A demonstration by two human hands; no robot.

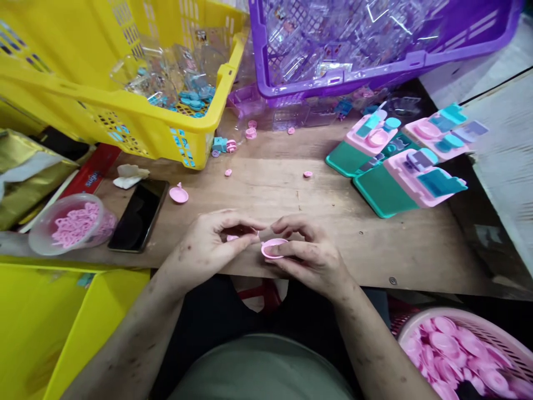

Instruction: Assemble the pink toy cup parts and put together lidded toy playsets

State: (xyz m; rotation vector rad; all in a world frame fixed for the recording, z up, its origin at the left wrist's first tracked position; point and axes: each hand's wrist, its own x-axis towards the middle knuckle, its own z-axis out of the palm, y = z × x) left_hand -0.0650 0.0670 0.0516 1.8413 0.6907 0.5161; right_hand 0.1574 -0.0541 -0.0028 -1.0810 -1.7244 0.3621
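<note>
My right hand (pixel 311 253) is closed on a small pink oval plastic dish (pixel 273 248), held between thumb and fingers just above the table's near edge. My left hand (pixel 216 239) is in a pinch beside it, its fingertips near the little stem at the dish's left end. A small pink plastic piece (pixel 232 238) shows between the left thumb and fingers; most of it is hidden. On the table beyond my left hand lies a similar pink dish with a stem (pixel 179 194).
A clear tub of pink links (pixel 79 222) and a phone (pixel 139 216) sit left. Yellow (pixel 166 119) and purple (pixel 333 83) crates of plastic parts stand behind. Green-and-pink toy boxes (pixel 387 183) are at right. A basket (pixel 433 314) of pink dishes is low right.
</note>
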